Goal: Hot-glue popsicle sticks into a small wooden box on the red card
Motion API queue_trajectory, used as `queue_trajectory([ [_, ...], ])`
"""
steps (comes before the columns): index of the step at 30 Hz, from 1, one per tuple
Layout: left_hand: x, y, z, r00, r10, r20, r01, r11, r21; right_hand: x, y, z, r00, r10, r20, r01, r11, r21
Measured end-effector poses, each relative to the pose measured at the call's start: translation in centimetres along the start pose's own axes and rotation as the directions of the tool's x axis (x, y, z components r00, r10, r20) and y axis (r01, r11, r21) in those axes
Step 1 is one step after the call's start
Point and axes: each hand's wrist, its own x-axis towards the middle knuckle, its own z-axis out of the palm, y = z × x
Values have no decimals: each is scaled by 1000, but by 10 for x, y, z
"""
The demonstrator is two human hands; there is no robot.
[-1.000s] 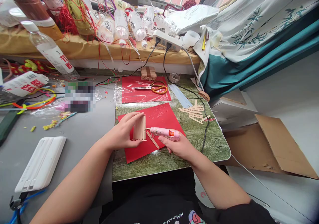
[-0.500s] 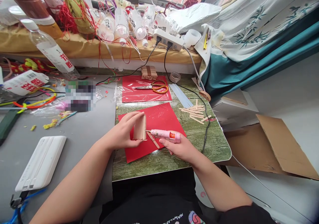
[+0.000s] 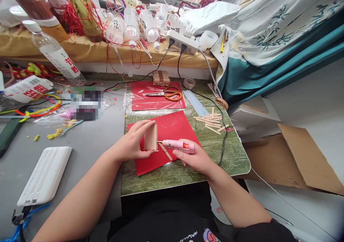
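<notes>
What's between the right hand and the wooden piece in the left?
Head view: the pink glue gun, gripped in the right hand, its nozzle at the wooden piece.

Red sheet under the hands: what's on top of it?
At least one loose stick and thin strands lie on the red sheet. Left hand, right hand, wooden piece and glue gun block parts of it; anything behind them is hidden.

A white power bank (image 3: pixel 45 175) lies on the grey tabletop (image 3: pixel 88 138), with an open cardboard box (image 3: pixel 314 159) at far right.
</notes>
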Motion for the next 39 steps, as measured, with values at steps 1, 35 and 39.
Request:
queue_trajectory([
  [1, 0, 0, 0, 1000, 0, -2, 0, 1000, 2, 1, 0, 0, 1000, -1, -3, 1, 1000, 3],
  [35, 1, 0, -1, 1000, 11, 11, -11, 1000, 25, -4, 0, 4, 998, 34, 55, -34, 999, 9],
  [39, 1, 0, -1, 1000, 15, 9, -15, 1000, 22, -5, -3, 3, 998, 13, 65, -13, 1000, 6],
])
